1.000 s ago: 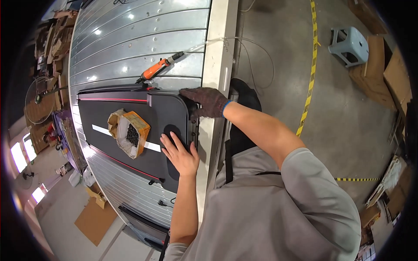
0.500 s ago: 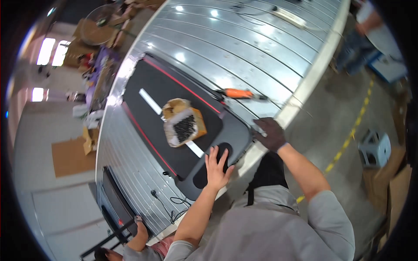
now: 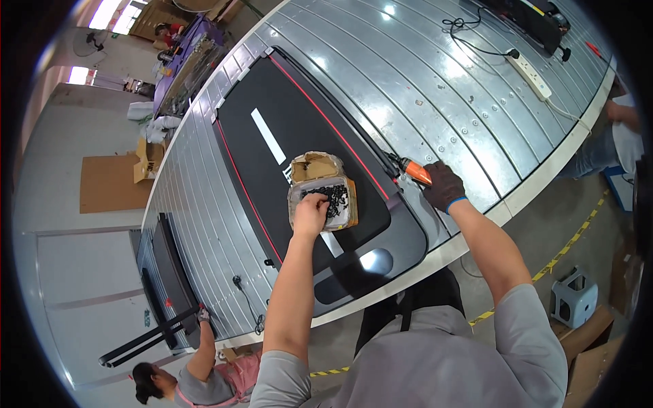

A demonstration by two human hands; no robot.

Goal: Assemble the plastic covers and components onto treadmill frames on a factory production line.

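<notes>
Left hand (image 3: 311, 212): bare, fingers curled together and dipped into the screw box (image 3: 324, 192), apparently pinching among the small black screws (image 3: 331, 198); whether a screw is already caught between the fingertips cannot be told. Box sits on the black treadmill deck (image 3: 299, 156), roughly mid-belt, just beside the white stripe (image 3: 268, 134).

Right hand (image 3: 443, 186): dark glove, closed around the orange screwdriver (image 3: 412, 170), which lies at the deck's right edge with its tip toward the red-trimmed side rail (image 3: 333, 115).

Recommended handling for the pick:
- Take one screw only; pinch at the head, shank outward, ready to seat on the bit.
- Keep the wrist low over the box rim to avoid tipping the soft cardboard wall.
- Hold the screwdriver steady and clear of the belt surface; likely risk is scratching the deck or dropping screws onto it.
- Bring screw to bit, not bit to box.

Farther off: ribbed metal table (image 3: 435, 88) under the deck; white power strip (image 3: 530, 73) with black cable; second treadmill (image 3: 166, 272) to the left, attended by another person (image 3: 197, 381) at the lower edge; grey stool (image 3: 575, 298) on the floor.
</notes>
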